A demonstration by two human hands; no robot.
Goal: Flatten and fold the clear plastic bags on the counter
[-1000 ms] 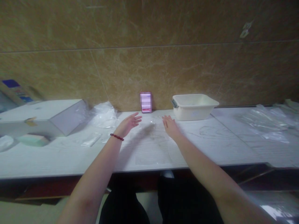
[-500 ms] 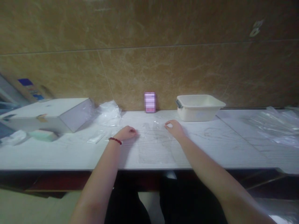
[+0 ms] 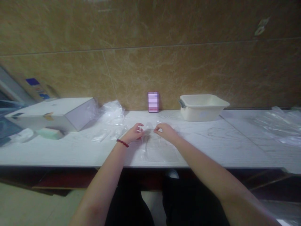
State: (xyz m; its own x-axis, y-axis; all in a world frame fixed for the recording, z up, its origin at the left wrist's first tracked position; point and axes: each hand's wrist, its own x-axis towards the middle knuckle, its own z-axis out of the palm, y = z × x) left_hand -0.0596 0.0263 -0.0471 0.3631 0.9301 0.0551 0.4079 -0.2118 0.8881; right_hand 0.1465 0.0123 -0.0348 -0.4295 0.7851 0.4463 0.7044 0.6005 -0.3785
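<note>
Brown marbled wall tiles (image 3: 150, 70) fill the upper half of the head view, behind a long white wood-grain desk (image 3: 80, 155). Your two bare forearms reach forward over the desk's middle. Near its front edge, between and below your hands, lies a transparent sheet of thin plastic film (image 3: 163, 152), faint against the white surface and raised slightly at its left side. Your left hand (image 3: 135, 132), with a dark red beaded bracelet (image 3: 122, 143) at the wrist, is at the film's far left part, fingers curled and partly spread; whether they grip it you cannot tell. Your right hand (image 3: 163, 129) pinches the film's far part between thumb and forefinger. Beyond your hands, a lit upright rectangular phone (image 3: 153, 102) leans against the tiles. To its right stands a cream rectangular plastic tub (image 3: 199, 114) with a grey side clip. To the left are a crumpled translucent plastic bag (image 3: 112, 113), a flat white cardboard box (image 3: 55, 110) and a pale green block (image 3: 50, 133). Loose clear plastic wrapping (image 3: 279, 127) lies far right.
</note>
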